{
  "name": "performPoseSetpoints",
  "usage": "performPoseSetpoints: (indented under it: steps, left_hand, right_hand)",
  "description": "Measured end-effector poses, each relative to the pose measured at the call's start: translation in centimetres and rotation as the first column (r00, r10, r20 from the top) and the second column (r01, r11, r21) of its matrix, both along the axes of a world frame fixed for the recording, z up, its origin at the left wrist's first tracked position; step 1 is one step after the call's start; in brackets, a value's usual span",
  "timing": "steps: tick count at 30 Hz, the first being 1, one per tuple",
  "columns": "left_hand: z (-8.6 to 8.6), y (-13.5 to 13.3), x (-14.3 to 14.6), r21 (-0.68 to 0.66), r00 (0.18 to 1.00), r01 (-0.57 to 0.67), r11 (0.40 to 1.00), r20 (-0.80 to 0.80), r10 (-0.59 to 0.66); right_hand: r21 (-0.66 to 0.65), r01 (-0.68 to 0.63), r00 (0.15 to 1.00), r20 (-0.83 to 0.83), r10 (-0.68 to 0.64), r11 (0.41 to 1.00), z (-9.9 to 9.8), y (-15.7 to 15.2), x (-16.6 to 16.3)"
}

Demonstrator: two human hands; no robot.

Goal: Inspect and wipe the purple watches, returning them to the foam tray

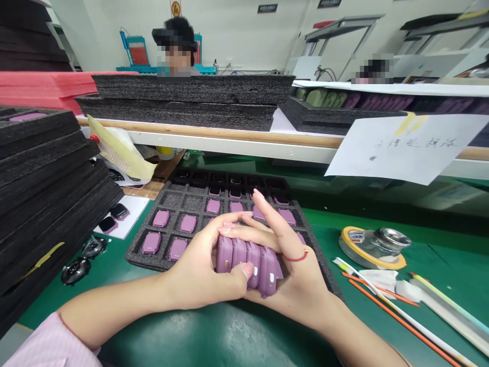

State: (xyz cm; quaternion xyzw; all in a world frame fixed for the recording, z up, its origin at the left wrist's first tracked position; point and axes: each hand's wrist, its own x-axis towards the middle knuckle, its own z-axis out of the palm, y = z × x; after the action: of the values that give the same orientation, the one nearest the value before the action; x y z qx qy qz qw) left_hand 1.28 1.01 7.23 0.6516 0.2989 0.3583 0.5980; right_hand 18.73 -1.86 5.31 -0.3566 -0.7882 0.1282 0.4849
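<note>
Several purple watch cases [247, 262] stand in a row, packed side by side, between my two hands above the bench. My left hand [198, 272] wraps round the row from the left, its thumb pressed on the front edges. From the right, my right hand [301, 278] cups the row, palm beneath and one finger raised. Behind them lies a black foam tray [132, 255] with more purple watch cases, such as one [152, 242] at the front left, in its compartments. Some compartments at the back hold dark-faced pieces. My hands hide part of the tray.
Stacked black foam trays [42, 178] rise at the left, beside loose watches [76, 270]. A glass jar with a metal lid [385, 242] and a yellow tape roll [346, 239] stand right, near thin sticks [405, 316]. A shelf edge [229, 140] crosses behind; a person [178, 48] is beyond.
</note>
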Motion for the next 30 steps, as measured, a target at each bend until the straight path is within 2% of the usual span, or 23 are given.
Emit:
performPoseSetpoints:
  steps: [16,21,23,25,28,30]
  left_hand:
    - [0.1,0.0,-0.3,-0.044,0.994,0.07,0.997,0.087,-0.066]
    - [0.1,0.2,-0.2,-0.159,0.978,0.162,0.974,0.154,-0.137]
    - [0.2,0.4,0.0,-0.2,0.985,0.141,0.969,0.131,-0.116]
    - [0.2,0.4,0.2,-0.155,0.992,0.088,0.984,0.101,-0.072]
    - [0.0,0.3,0.1,0.065,0.995,0.015,0.998,0.095,-0.021]
    - [-0.2,0.1,0.0,0.195,0.992,0.022,0.981,0.12,-0.046]
  right_hand:
    - [0.031,-0.025,1.0,-0.007,0.025,0.999,-0.4,0.1,-0.1]
    - [0.025,-0.036,0.999,0.006,0.036,0.999,-0.2,0.3,0.0]
    - [0.015,-0.071,0.997,0.014,0.07,0.997,-0.2,0.4,-0.1]
    - [0.048,-0.097,0.994,0.052,0.095,0.994,0.1,0.3,-0.1]
    - [0.095,-0.104,0.99,0.109,0.093,0.99,0.9,-0.3,0.1]
    - [0.088,-0.094,0.996,0.01,0.094,0.992,1.4,-0.8,0.5]
